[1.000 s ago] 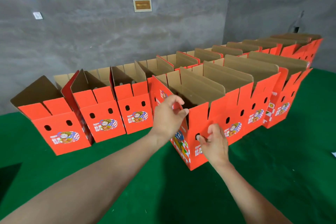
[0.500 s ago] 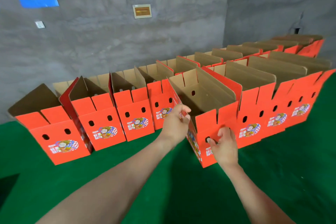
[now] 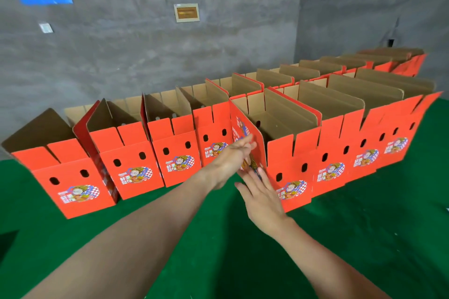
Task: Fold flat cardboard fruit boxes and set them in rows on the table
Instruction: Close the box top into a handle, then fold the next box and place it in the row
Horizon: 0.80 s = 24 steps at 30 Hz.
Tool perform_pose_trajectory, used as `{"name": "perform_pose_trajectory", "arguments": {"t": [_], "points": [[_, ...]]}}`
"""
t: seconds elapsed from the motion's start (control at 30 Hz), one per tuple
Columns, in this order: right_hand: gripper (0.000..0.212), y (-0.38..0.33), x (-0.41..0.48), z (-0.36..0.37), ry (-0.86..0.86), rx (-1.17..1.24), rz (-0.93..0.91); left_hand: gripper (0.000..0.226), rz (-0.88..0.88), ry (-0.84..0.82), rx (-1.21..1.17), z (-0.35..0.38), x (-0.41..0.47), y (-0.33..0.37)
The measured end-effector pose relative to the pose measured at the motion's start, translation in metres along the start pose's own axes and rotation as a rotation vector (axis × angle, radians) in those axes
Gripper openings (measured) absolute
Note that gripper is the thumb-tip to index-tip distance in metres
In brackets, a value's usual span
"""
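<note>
Pressure should stay even: left hand [image 3: 239,154] and right hand [image 3: 261,192] lie straight-fingered on the open-topped red cardboard fruit box [image 3: 294,150]; ease it flush against the matching red cardboard box [image 3: 334,145] on its right.

The open-topped orange-red cardboard fruit box [image 3: 291,165] nearest me stands upright on the green table [image 3: 218,238] — flaps up, brown inside, two oval holes and a cartoon label in front. It ends the front row of like boxes [image 3: 352,153], against its neighbour — a longer back row [image 3: 136,160] stands behind.
</note>
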State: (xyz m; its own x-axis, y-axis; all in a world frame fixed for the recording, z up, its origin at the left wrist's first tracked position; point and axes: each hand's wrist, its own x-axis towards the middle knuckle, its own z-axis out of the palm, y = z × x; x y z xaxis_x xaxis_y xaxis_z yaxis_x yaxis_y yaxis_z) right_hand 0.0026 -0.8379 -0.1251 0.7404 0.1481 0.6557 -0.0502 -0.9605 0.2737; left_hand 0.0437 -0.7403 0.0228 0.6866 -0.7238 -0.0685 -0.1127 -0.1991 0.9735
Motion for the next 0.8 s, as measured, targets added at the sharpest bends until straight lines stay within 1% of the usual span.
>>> {"name": "perform_pose_trajectory", "arguments": {"t": [0.03, 0.07, 0.1, 0.13, 0.2, 0.27, 0.33, 0.4, 0.47, 0.53, 0.6, 0.7, 0.73, 0.77, 0.8], "points": [[0.053, 0.003, 0.013, -0.001, -0.233, -0.142, -0.029, 0.043, 0.0, 0.018, -0.006, -0.002, 0.0, 0.001], [0.059, 0.01, 0.025, 0.001, -0.461, -0.249, -0.019, 0.043, 0.001, 0.043, -0.013, -0.005, 0.0, 0.001], [0.062, 0.017, 0.036, 0.004, -0.646, -0.359, 0.019, 0.042, 0.001, 0.069, -0.012, -0.009, 0.0, 0.001], [0.061, 0.025, 0.046, 0.006, -0.768, -0.442, 0.065, 0.041, -0.005, 0.092, 0.001, -0.015, -0.002, 0.001], [0.062, 0.039, 0.06, 0.01, -0.88, -0.524, 0.131, 0.04, -0.02, 0.139, 0.043, -0.032, -0.007, -0.003], [0.066, 0.052, 0.065, 0.011, -0.977, -0.542, 0.183, 0.039, -0.045, 0.208, 0.106, -0.056, -0.014, -0.009], [0.062, 0.069, 0.067, 0.013, -1.021, -0.56, 0.239, 0.039, -0.069, 0.289, 0.154, -0.081, -0.023, -0.015], [0.053, 0.085, 0.073, 0.012, -1.002, -0.513, 0.315, 0.038, -0.077, 0.352, 0.153, -0.105, -0.034, -0.02], [0.049, 0.086, 0.084, 0.006, -0.94, -0.413, 0.378, 0.037, -0.097, 0.4, 0.156, -0.123, -0.044, -0.024], [0.054, 0.066, 0.099, -0.001, -0.791, -0.262, 0.365, 0.038, -0.115, 0.449, 0.156, -0.137, -0.055, -0.029], [0.054, 0.032, 0.111, -0.014, -0.554, -0.036, 0.338, 0.038, -0.125, 0.486, 0.138, -0.15, -0.069, -0.033], [0.035, -0.03, 0.121, -0.044, -0.299, 0.432, 0.381, 0.035, -0.127, 0.516, 0.111, -0.169, -0.107, -0.047], [0.031, -0.054, 0.123, -0.056, -0.255, 0.575, 0.384, 0.033, -0.126, 0.527, 0.114, -0.176, -0.125, -0.055], [0.028, -0.078, 0.123, -0.068, -0.236, 0.675, 0.342, 0.032, -0.125, 0.541, 0.138, -0.184, -0.147, -0.065], [0.026, -0.104, 0.123, -0.079, -0.236, 0.731, 0.257, 0.031, -0.131, 0.557, 0.187, -0.193, -0.171, -0.076]]}}
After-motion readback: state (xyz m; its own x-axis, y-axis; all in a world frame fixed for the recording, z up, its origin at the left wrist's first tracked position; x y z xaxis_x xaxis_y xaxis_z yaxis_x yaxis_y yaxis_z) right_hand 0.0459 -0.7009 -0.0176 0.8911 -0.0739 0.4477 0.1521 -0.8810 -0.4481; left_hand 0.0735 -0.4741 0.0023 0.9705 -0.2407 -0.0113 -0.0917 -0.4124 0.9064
